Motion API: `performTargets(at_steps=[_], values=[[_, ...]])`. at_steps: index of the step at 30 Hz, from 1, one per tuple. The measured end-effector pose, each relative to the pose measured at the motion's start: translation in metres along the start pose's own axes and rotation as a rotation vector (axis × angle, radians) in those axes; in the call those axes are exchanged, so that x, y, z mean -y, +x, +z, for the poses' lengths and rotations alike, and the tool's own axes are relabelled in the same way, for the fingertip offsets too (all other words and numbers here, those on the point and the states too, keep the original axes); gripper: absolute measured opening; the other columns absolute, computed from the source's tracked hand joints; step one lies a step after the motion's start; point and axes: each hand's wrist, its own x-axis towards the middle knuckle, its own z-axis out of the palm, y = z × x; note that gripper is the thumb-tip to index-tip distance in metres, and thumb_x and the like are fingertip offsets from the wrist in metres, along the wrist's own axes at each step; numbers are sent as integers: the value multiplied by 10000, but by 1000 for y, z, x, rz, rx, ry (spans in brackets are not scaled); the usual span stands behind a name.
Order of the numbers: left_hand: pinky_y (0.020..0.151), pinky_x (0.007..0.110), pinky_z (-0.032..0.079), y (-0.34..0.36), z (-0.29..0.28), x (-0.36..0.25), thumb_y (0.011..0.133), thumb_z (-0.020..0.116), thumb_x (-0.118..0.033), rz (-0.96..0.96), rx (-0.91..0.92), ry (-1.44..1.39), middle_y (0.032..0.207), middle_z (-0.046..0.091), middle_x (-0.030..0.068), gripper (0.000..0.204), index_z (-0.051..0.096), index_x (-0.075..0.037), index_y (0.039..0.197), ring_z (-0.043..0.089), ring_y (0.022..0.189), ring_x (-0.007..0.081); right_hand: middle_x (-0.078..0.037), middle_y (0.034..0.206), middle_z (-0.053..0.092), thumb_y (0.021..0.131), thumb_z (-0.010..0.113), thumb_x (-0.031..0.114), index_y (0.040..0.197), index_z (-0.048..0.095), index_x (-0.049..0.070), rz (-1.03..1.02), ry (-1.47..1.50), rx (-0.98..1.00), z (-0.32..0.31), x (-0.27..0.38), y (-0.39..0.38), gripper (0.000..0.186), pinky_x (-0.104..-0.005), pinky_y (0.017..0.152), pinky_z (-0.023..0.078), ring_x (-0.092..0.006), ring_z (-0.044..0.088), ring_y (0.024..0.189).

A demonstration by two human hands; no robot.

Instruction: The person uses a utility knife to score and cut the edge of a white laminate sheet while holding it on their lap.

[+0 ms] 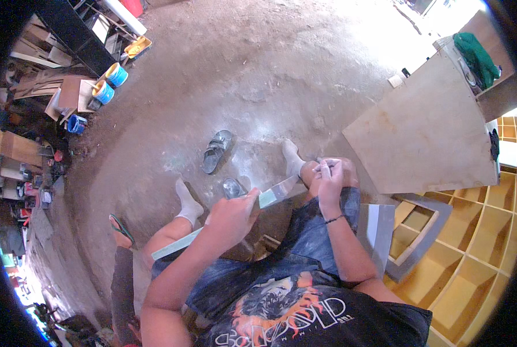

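A long, flat, pale green strip (177,245) lies slantwise across my lap, its far end greyish and pointing toward my right knee. My left hand (232,218) is closed around it near the middle. Over my right knee, my right hand (331,174) has its fingers pinched together, just past the strip's far end and apart from it. Whatever those fingers hold, if anything, is too small to make out. White dust marks the fingers and the knee.
Dark sandals (217,151) lie on the dusty floor before me. A large board (426,130) stands at right, beside a grey frame (415,231) and yellow compartmented panel (472,254). Paint buckets (103,92) and wood scraps are at far left; another person's foot (122,231) is near left.
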Motion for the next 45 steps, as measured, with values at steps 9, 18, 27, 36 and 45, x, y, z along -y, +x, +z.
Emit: performTargets(at_steps=[9, 18, 27, 36, 45], values=[[869, 460, 633, -67, -87, 1, 961, 872, -228, -254, -228, -256, 1055, 823, 214, 470, 693, 1, 1330, 823, 1003, 349, -128, 984, 720, 1120, 626, 180, 1136, 576, 12, -92, -216, 48, 42, -35, 42, 176, -392, 876, 539, -239, 698, 938], [939, 411, 648, -187, -128, 28, 888, 937, -89, -427, -689, -673, 1355, 738, 173, 655, 597, 25, 1436, 766, 1189, 296, -63, 898, 696, 1139, 579, 158, 1181, 559, 46, -596, -73, 197, 82, 75, 116, 121, -335, 766, 568, -143, 717, 849], [1045, 423, 573, -253, -131, 37, 917, 923, -350, -168, -1065, -497, 1297, 724, 111, 674, 621, 0, 1408, 709, 1190, 249, -71, 923, 639, 1115, 552, 88, 1184, 561, 26, -945, 163, -2, 70, 237, 95, 93, -313, 658, 532, -126, 635, 725], [958, 441, 609, -203, -85, 40, 1072, 675, -562, 650, -1517, -1045, 1227, 653, 78, 487, 609, -129, 1285, 673, 1111, 263, -79, 797, 608, 1085, 549, 56, 1136, 560, -28, -1270, 295, -306, -12, 293, 8, 99, -347, 631, 549, -177, 638, 638], [774, 388, 583, -216, -79, 61, 1114, 592, -517, 709, -1284, -450, 1011, 585, 69, 402, 595, -115, 1102, 666, 869, 238, -167, 773, 736, 1163, 406, 175, 1098, 401, 28, -1280, -250, -212, -92, 240, -91, 160, -469, 747, 567, -269, 685, 672]])
